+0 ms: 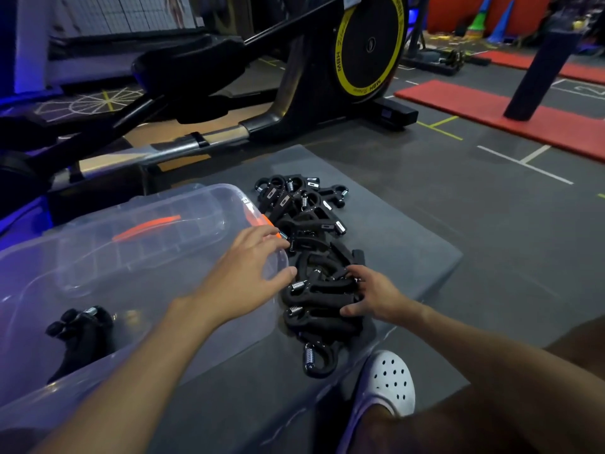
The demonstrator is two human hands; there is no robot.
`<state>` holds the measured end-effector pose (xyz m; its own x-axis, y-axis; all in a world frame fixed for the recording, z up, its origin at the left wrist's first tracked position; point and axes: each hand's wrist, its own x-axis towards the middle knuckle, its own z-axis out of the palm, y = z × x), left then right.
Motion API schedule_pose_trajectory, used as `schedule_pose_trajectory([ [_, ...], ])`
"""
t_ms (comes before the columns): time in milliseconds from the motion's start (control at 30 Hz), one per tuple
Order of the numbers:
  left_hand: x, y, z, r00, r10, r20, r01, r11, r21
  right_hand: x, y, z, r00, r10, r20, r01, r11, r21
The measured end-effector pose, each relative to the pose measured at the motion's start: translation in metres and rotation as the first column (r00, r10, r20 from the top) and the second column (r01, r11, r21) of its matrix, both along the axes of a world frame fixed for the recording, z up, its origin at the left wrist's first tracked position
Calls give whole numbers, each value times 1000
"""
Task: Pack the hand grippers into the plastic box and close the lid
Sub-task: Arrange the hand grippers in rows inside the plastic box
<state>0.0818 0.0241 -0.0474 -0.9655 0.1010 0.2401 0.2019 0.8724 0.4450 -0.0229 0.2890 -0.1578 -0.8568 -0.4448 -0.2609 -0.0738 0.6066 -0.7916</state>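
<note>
Person seated at a grey padded mat [409,244] on the gym floor, 2 bare arms reaching forward. Clear plastic box [157,299] sits on the left part of the mat, open on top. A clear lid piece with an orange clip [147,227] shows at its far side (exact seating hard to tell through the plastic). A few black grippers in the box [82,326] lie at the near left corner.

The rest of the hand grippers [311,224] are in a loose black pile on the mat just right of the box, metal springs showing, running from the far edge toward the person.

Left hand [248,270] is stretched across the box's right rim, fingers spread and fairly straight, fingertips at the edge of the pile, nothing held.

Right hand [370,296] is on the near part of the pile, fingers curled over a black handle with the thumb tucked against its near side, gripping it.

1 white perforated clog [389,381] shows below the pile at the mat's near edge.

Behind: an exercise machine with a yellow-rimmed flywheel [370,47], red floor mats [491,113] to the right, cones [501,18] far back.
</note>
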Motion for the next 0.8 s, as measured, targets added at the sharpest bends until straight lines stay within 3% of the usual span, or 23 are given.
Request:
schedule_pose_trajectory([
  [300, 1, 2, 11, 999, 20, 44, -24, 995, 99, 5, -1, 67, 980, -58, -192, 38, 994, -106],
  [433, -2, -1, 27, 995, 96, -31, -88, 977, 196, 13, -5, 112, 938, -112, -328, 23, 964, -263],
  [600, -4, -8, 61, 947, 297, -121, -227, 888, 400, 33, -23, 166, 845, -117, -522, -110, 916, -385],
  [800, 6, -25, 81, 919, 375, -122, -262, 812, 522, 61, -65, 185, 782, -6, -623, -281, 889, -362],
])
